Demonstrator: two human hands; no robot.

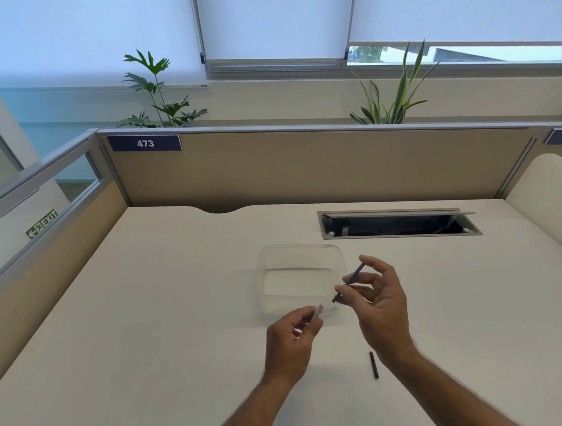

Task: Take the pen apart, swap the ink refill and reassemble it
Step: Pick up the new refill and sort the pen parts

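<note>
My left hand (292, 335) grips a white pen barrel (319, 310), whose open end points up and to the right. My right hand (378, 300) pinches a thin dark ink refill (352, 278) between thumb and fingers, tilted, with its lower tip a short way from the barrel's open end. The two parts are apart. A second thin dark refill (374, 365) lies on the desk (148, 319) beside my right wrist.
A clear plastic container (300, 251) stands on the desk just behind my hands. An open cable hatch (399, 225) sits at the back right. Beige partition walls enclose the desk at the back and left.
</note>
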